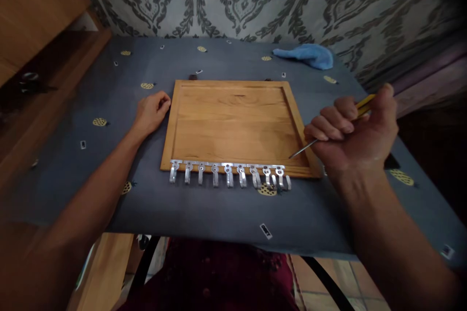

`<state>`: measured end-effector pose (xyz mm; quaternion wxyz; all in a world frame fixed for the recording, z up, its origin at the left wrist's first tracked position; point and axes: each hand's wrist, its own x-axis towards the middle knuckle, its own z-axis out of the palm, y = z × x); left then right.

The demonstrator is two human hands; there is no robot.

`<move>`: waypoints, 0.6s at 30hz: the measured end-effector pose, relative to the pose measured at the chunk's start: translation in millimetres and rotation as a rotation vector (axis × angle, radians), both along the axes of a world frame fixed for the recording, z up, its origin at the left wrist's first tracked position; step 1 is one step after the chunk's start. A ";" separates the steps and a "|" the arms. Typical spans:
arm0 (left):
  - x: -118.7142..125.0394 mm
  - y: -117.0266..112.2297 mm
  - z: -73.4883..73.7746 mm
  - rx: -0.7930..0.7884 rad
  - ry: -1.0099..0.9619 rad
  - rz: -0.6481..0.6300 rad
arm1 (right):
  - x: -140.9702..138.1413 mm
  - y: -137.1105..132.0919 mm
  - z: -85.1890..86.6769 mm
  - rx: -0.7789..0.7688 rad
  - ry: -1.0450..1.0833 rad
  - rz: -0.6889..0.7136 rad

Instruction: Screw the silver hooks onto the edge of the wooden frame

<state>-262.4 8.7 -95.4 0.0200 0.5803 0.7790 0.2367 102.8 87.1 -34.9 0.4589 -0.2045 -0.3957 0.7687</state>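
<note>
A framed wooden board lies flat on the table. Along its near edge runs a metal hook rail, whose several silver hooks hang out past the wood. My right hand is wrapped round the yellow handle of a screwdriver. The shaft points down and left, its tip over the board's near right corner; whether it touches the wood I cannot tell. My left hand rests on the table just beside the board's left edge, fingers curled in, and whatever they may hold is hidden.
A blue cloth lies at the back right of the table, which has a grey cover with pineapple prints. Patterned wallpaper stands behind. A wooden cabinet borders the left side. A dark object lies partly behind my right wrist.
</note>
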 end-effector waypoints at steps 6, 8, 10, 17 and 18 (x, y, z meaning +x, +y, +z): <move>0.9 -2.2 2.3 0.009 -0.022 -0.015 | 1.4 4.0 -3.4 0.171 -0.159 0.017; 1.1 -2.8 3.2 0.008 -0.027 -0.024 | 5.4 9.2 -5.5 0.183 -0.175 0.048; 0.9 -3.0 3.6 0.009 -0.031 -0.032 | 7.4 12.1 -7.2 0.169 -0.166 0.028; 0.1 -3.1 2.4 0.008 -0.047 -0.046 | 2.6 8.4 -11.1 0.173 -0.132 0.002; 0.2 -3.1 2.2 0.009 -0.047 -0.044 | 2.8 8.2 -11.1 0.186 -0.123 0.004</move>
